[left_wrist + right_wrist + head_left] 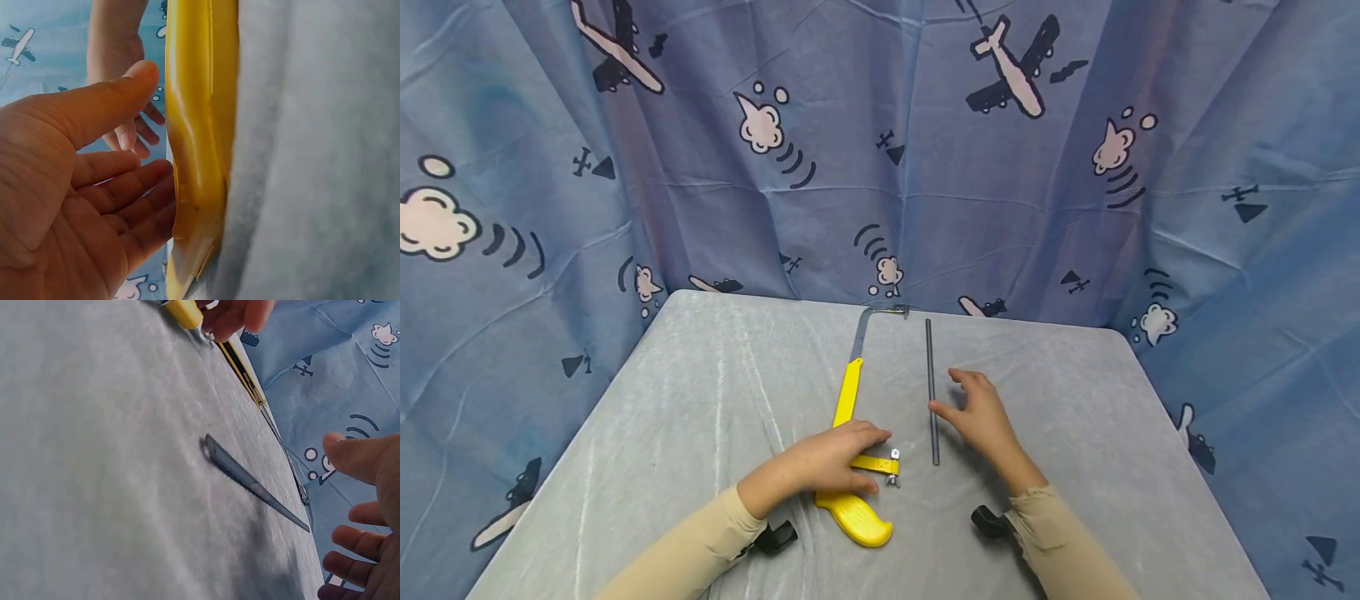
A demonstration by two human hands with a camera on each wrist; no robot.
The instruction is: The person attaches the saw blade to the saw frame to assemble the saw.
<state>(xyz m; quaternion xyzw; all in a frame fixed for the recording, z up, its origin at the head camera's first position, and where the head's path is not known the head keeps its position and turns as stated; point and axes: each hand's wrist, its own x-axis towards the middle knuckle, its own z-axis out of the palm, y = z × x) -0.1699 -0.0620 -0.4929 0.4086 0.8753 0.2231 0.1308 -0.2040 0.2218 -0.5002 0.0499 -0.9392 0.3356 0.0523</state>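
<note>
A yellow-handled hacksaw frame (pixel 847 392) lies lengthwise on the table, its grey metal arm pointing to the far edge. Over its handle end is my left hand (pixel 823 458), fingers and thumb spread apart. In the left wrist view that hand's fingertips are right at the yellow handle (pixel 200 125), without curling round it. To the right lies a thin, dark grey hacksaw blade (pixel 932 392), separate from the frame; a fine toothed edge shows on the blade (pixel 250 481) in the right wrist view. My right hand (pixel 985 417) is beside it, thumb and fingers apart, holding nothing.
A wingnut fitting (pixel 892 479) sticks out rightward from the frame near the left hand. Pale grey cloth covers the table (pixel 1120 467). Behind it and on both sides hangs a blue curtain (pixel 850 167) with printed aeroplanes. Black wrist mounts (pixel 990 522) sit under both sleeves.
</note>
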